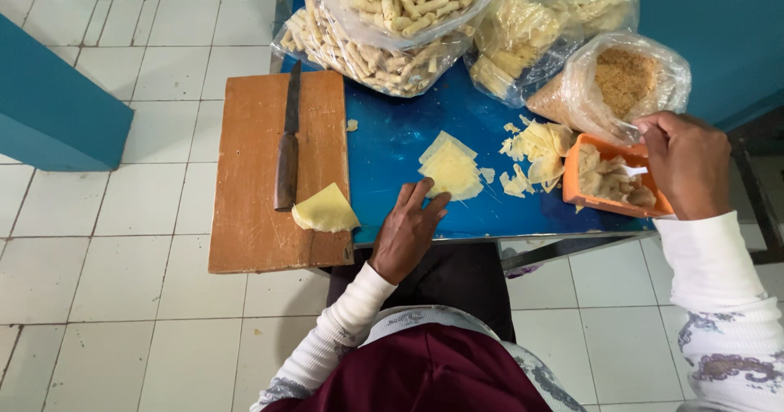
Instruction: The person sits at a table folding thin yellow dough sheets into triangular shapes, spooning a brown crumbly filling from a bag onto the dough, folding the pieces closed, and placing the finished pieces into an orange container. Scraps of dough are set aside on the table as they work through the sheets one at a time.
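A thin pale-yellow triangular pastry sheet (pixel 451 169) is being touched by the fingertips of the left hand (pixel 406 231), which is lying flat and open on the blue table top (pixel 392 138), nothing being gripped. The sheet is lying near the middle of the table, just beside a loose heap of similar yellow sheets (pixel 535 152). The right hand (pixel 688 165) is being closed around a small white spoon (pixel 633 169) over the orange rectangular plastic container (pixel 572 179) of pale filling. The sheet is judged to be very light, soft and easily torn, so it is probably best being lifted at a corner or edge. A dark long knife (pixel 287 142) and one more folded yellow sheet (pixel 325 210) are resting on the brown wooden cutting board (pixel 249 216).
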`<action>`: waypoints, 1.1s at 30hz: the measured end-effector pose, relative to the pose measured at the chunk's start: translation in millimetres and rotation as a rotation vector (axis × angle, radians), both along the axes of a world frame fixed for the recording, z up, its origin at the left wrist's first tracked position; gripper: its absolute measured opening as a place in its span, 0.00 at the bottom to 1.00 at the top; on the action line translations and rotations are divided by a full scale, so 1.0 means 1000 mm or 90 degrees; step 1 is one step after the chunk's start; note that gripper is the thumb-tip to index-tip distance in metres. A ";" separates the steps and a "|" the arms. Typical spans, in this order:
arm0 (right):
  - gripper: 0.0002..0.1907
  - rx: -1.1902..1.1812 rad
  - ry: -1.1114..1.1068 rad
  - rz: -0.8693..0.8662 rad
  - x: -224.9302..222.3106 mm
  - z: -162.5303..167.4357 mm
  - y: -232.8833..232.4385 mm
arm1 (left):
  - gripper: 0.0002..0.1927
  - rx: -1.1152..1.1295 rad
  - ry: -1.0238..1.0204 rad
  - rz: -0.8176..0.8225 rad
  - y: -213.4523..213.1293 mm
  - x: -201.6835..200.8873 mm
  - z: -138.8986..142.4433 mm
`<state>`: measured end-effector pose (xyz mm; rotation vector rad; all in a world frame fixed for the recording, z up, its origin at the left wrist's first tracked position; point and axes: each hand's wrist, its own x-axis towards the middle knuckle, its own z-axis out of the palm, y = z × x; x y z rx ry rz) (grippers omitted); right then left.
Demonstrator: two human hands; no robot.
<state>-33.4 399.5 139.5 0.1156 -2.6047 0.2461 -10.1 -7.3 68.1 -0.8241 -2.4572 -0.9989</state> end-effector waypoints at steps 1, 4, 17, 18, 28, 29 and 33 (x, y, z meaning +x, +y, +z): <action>0.05 -0.027 -0.021 -0.002 -0.001 -0.001 0.002 | 0.15 0.000 0.000 0.001 0.000 -0.001 0.000; 0.04 0.109 0.005 -0.063 -0.001 -0.006 0.006 | 0.16 -0.001 0.004 0.000 0.000 0.000 -0.001; 0.05 -0.169 -0.053 -0.042 -0.010 0.001 0.007 | 0.15 0.079 -0.018 -0.013 -0.002 -0.002 -0.003; 0.06 -0.202 -0.054 -0.033 -0.009 0.006 0.010 | 0.14 0.117 -0.022 0.001 -0.001 -0.003 -0.003; 0.11 -0.393 -0.152 0.046 0.007 0.023 -0.040 | 0.15 0.064 -0.007 0.189 0.012 -0.012 -0.002; 0.11 -0.443 -0.180 0.100 0.003 0.017 -0.056 | 0.15 0.061 -0.009 0.193 0.013 -0.011 -0.003; 0.11 -0.391 -0.301 0.170 -0.008 -0.013 -0.118 | 0.13 0.064 -0.022 0.210 0.016 -0.009 -0.004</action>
